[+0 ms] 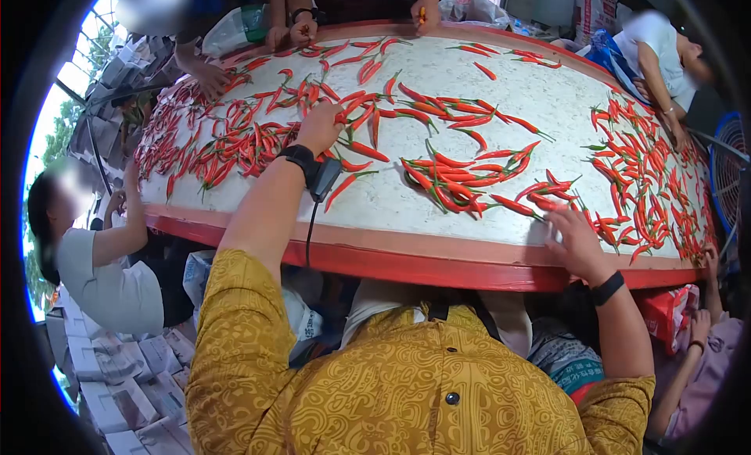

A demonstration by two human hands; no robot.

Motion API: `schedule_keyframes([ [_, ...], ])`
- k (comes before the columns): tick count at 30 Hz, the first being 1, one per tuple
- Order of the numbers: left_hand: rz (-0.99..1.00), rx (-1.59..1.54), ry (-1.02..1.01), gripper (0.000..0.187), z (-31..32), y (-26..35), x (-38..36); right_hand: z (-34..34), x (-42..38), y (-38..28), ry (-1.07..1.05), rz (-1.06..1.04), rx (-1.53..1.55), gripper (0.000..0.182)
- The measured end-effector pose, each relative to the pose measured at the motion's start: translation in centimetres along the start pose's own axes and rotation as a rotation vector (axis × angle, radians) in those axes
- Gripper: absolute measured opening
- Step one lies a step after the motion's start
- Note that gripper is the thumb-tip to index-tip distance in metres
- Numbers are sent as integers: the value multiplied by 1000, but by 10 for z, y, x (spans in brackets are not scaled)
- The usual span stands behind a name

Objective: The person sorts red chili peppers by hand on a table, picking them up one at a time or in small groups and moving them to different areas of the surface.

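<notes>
Red chilies with green stems [446,173] lie scattered over a white tabletop [375,213]. My left hand [321,127] is at the middle of the table, its fingers closed at the edge of a chili group; what they hold, if anything, is hidden. A black band with a small cabled device [322,180] is on that wrist. My right hand [573,238] rests near the front edge, fingers apart, its fingertips beside a few chilies [551,198]. A dense pile of chilies [235,146] lies to the left and another [645,173] to the right.
The table has a red rim [438,271]. A person stands across it, both hands [426,13] at the far edge. Other people are at the left [117,275], upper right [653,56] and lower right [704,361]. A fan [729,170] stands at the right; stacked boxes [117,377] are lower left.
</notes>
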State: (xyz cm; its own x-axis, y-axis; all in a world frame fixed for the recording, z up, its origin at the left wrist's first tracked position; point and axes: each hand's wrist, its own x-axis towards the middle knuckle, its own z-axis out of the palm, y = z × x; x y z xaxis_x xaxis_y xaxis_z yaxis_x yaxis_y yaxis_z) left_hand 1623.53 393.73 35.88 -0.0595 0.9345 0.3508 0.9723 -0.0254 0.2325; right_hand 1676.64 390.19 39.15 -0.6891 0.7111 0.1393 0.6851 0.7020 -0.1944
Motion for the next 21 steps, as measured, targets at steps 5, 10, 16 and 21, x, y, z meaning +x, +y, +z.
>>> schedule_keyframes([
  [5, -69, -150, 212, 35, -36, 26, -32, -11, 9, 9, 141, -102, 131, 35],
  [10, -424, -347, 69, 27, -67, 51, -92, -7, -21, 35, -152, -27, 160, 31],
  [16, -707, -418, 63, 27, -128, 88, -212, -9, -41, 71, 55, -71, 100, 41],
  [21, -797, -81, 75, 29, -126, 51, -339, -31, -63, 87, 85, -79, 254, 36],
])
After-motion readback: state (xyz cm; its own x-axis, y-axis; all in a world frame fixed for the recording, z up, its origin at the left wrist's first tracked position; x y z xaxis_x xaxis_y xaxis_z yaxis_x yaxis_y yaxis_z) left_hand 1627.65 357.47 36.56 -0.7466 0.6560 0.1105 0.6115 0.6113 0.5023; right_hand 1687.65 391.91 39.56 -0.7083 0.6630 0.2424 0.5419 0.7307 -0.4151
